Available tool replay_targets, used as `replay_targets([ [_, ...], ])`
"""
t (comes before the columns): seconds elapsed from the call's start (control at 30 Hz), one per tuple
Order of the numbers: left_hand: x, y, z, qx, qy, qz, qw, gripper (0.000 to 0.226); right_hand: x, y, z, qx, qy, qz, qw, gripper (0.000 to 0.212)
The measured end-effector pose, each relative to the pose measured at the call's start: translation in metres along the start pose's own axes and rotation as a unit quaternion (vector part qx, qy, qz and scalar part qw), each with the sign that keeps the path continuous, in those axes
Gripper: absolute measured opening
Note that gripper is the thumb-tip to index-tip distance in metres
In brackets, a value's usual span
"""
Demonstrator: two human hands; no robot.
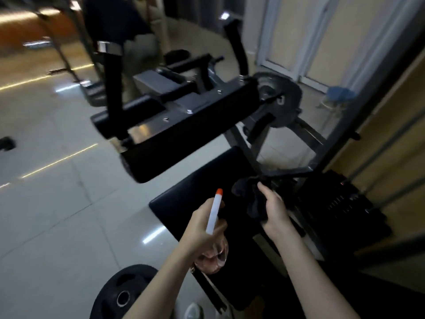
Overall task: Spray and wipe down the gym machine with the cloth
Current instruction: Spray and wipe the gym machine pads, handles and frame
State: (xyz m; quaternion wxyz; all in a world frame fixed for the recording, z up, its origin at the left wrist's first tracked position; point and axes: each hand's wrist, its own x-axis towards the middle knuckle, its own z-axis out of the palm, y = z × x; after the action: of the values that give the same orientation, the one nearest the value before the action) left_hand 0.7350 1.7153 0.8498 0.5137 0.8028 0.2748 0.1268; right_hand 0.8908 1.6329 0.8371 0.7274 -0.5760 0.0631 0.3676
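Now clutching spray bottle (pixel 213 214) in left hand (pixel 202 229), cloth (pixel 249 196) in right hand (pixel 274 210); may overshoot pad (pixel 184 201) ahead, wetting floor (pixel 69 215).

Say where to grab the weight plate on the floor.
Take the weight plate by one of the cutouts near its rim, coming from above. It seems to lie flat on the floor, so its edge offers little and the cutouts face up.

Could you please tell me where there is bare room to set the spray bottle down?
The black seat pad is bare on its left half, between the left hand and the upper pad above. The tiled floor left of it is open, down to the weight plate. Right of the right hand it is crowded with frame bars.
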Motion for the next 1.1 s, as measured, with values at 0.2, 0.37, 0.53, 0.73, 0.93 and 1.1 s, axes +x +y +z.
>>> replay_targets([
  [0.2, -0.025, 0.003, -0.045, -0.019, 0.150, -0.017, 0.988, 0.013, -0.014, -0.010, 0.076, -0.060, -0.147, -0.001, 0.987, 0.030],
  [0.37, -0.032, 0.004, -0.087, -0.001, 0.226, -0.039, 0.973, 0.026, -0.028, -0.012, 0.124, -0.108, -0.210, -0.022, 0.971, 0.031],
  [0.53, -0.029, -0.003, -0.125, -0.039, 0.251, -0.020, 0.967, 0.047, -0.029, -0.013, 0.162, -0.147, -0.246, -0.047, 0.957, 0.032],
  [0.73, -0.019, -0.019, -0.165, -0.111, 0.201, -0.018, 0.973, 0.043, -0.018, -0.018, 0.205, -0.150, -0.258, -0.071, 0.952, 0.023],
  [0.93, 0.000, -0.038, -0.207, -0.152, 0.173, -0.038, 0.972, 0.022, -0.003, -0.016, 0.249, -0.122, -0.191, -0.094, 0.969, 0.029],
  [1.1, 0.019, -0.047, -0.234, -0.186, 0.130, -0.060, 0.972, 0.022, 0.003, -0.003, 0.285, -0.124, -0.173, -0.129, 0.969, 0.027],
])
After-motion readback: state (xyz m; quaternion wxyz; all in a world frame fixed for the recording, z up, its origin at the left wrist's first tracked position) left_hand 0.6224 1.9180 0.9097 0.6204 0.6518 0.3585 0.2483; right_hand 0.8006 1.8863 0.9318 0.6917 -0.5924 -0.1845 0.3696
